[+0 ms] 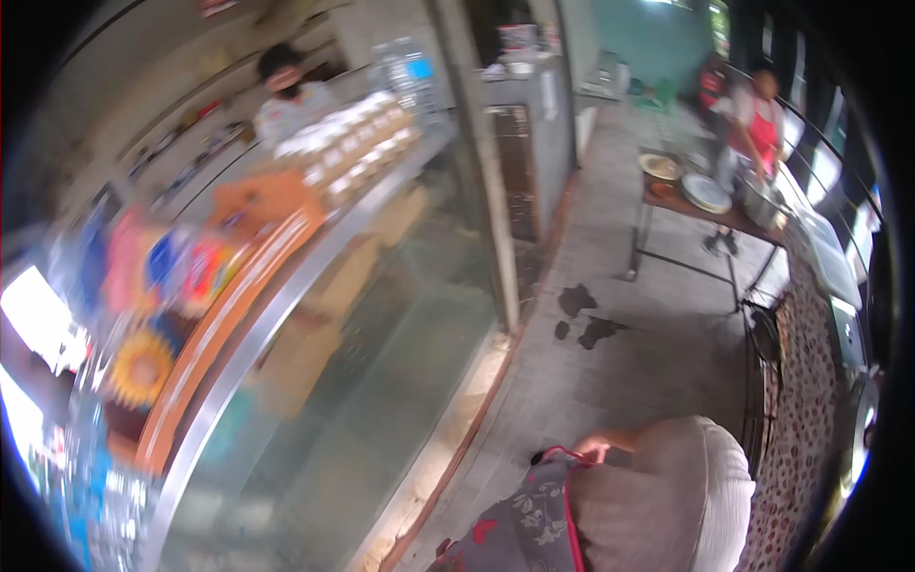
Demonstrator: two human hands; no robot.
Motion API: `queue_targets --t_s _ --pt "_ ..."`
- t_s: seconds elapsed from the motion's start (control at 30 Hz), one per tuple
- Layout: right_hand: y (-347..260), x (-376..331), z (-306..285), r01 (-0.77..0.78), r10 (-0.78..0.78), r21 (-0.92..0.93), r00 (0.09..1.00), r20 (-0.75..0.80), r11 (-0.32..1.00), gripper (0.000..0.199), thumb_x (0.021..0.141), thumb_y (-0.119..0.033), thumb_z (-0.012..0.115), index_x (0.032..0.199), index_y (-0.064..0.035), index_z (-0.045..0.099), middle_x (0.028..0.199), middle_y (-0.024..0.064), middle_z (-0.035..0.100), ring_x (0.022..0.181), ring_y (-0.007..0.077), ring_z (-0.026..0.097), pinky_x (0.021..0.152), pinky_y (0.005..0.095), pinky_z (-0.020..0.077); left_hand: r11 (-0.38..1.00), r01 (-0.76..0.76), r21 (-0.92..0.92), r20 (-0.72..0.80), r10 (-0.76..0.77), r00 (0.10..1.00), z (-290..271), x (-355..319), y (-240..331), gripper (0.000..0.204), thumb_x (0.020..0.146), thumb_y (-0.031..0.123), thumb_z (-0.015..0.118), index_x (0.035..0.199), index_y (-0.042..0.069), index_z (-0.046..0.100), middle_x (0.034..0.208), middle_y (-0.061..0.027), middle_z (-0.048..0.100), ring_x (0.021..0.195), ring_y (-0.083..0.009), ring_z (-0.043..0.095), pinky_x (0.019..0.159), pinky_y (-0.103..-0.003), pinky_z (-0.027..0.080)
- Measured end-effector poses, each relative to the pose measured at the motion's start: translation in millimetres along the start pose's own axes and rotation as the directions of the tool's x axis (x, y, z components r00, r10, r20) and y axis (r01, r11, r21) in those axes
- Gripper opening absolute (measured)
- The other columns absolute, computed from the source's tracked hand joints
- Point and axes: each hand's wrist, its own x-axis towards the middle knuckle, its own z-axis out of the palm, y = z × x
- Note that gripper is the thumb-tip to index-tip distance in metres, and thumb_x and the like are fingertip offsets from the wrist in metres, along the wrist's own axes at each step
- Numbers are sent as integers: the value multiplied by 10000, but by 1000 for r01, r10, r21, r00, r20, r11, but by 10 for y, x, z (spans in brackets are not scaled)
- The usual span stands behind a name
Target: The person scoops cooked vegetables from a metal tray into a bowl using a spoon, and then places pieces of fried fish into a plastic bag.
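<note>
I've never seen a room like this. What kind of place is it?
Probably a small food shop or eatery. A long glass-fronted display counter has stacked pale packaged goods and blurred colourful packets on top. Farther back, a person in a red apron works at a brown table with round metal plates.

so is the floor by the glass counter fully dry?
No: dark wet patches mark the grey floor beside the glass counter.

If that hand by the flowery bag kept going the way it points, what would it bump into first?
The hand, seemingly the right, points left at the flowery bag's red-edged opening, so probably the bag first. Depth is unclear.
</note>
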Motion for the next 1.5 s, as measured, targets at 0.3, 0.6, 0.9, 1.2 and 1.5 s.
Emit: queue_targets --t_s 0.3,0.6,0.9,1.2,1.5 --pt "-574 -780 -1936 586 -228 157 528 -818 795 210 810 -122 435 975 -68 554 818 57 610 698 136 607 605 282 479 931 -132 340 263 41 964 1495 1775 1641 440 767 81 534 1180 114 385 859 -65 532 670 -158 534 531 -268 450" --pt "977 -1531 -1236 526 476 572 320 -819 630 184 801 -151 483 913 -59 596 704 22 616 605 109 592 546 239 458 860 -239 452 394 48 918 2038 2969 2673 453 759 102 557 1179 107 387 876 -46 515 686 -172 539 508 -247 432" --pt "1473 -1241 -979 622 642 659 307 -702 423 121 790 -142 512 814 -67 604 676 28 602 600 107 583 523 246 462 565 -610 555 742 -5 671 4046 2631 2668 471 739 81 562 1188 61 420 924 -76 553 741 -154 530 626 -241 439" --pt "1974 -1199 -3432 675 128 443 463 -877 591 152 850 -93 460 902 -41 593 760 61 612 644 130 586 550 255 475 900 -214 381 368 64 928 3734 2666 1908 360 758 72 544 1108 47 468 801 -85 585 622 -138 541 529 -265 442" --pt "3996 -1956 -5481 -146 162 88 645 -747 985 147 816 -176 521 887 -71 596 778 84 599 685 192 580 579 332 474 998 1 55 142 -9 990 5295 1335 2180 410 800 217 559 1171 76 457 956 -68 583 839 -183 558 612 -255 439"
